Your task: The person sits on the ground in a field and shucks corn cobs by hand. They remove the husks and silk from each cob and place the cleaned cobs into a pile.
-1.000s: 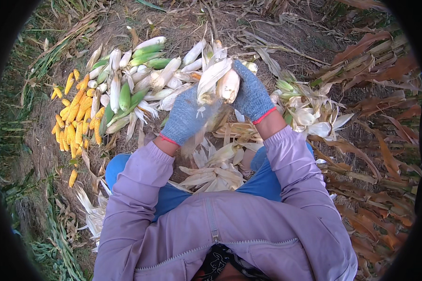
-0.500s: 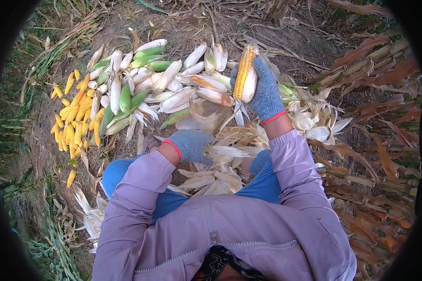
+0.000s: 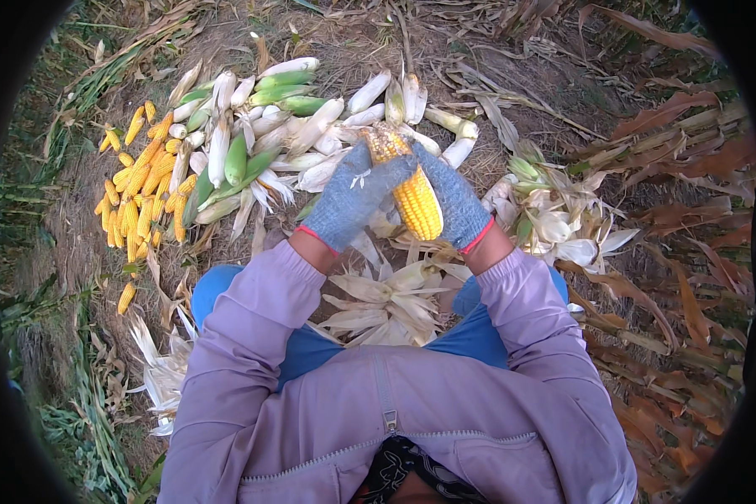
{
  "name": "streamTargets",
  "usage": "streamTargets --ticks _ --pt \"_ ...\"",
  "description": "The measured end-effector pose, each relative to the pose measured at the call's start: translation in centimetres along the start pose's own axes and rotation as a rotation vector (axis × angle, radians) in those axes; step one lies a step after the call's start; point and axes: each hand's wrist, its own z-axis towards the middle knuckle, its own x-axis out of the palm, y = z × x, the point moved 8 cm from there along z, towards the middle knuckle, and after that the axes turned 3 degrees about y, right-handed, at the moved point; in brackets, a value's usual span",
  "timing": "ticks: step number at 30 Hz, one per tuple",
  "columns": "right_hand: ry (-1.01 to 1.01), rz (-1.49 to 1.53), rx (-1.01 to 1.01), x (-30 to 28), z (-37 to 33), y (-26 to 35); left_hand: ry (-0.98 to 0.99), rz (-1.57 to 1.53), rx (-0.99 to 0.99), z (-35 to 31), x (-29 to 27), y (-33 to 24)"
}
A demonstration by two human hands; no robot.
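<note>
Between my two gloved hands, in front of my knees, is a yellow ear of corn (image 3: pixel 416 206) with most of its kernels bare. Its tip points up and away, and a pale strip of husk seems to remain along its right side. My right hand (image 3: pixel 455 193) in a blue-grey knit glove is closed around the ear from the right. My left hand (image 3: pixel 353 189) in a matching glove is at the ear's upper left, its fingers partly blurred and bent against the ear. What those left fingers pinch is hidden.
A pile of unhusked ears (image 3: pixel 252 134) lies beyond my left hand. Farther left is a heap of husked yellow corn (image 3: pixel 139 193). Stripped husks (image 3: pixel 386 294) lie between my knees, more husks (image 3: pixel 567 218) to the right. Dry stalks (image 3: pixel 689 218) line the right edge.
My left hand has risen from near my left knee to the ear. My right hand has brought the ear nearer and lower, and its husk now covers less of it.
</note>
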Motion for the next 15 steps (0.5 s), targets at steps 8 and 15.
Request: streamTargets --ticks 8,15 --pt "-0.054 -0.544 -0.152 1.2 0.3 0.3 -0.218 0.291 0.28 0.4 -2.9 -2.1" --pt "-0.096 0.279 0.114 2.3 -0.5 -0.9 -0.23 0.244 0.426 -0.1 -2.6 -2.7"
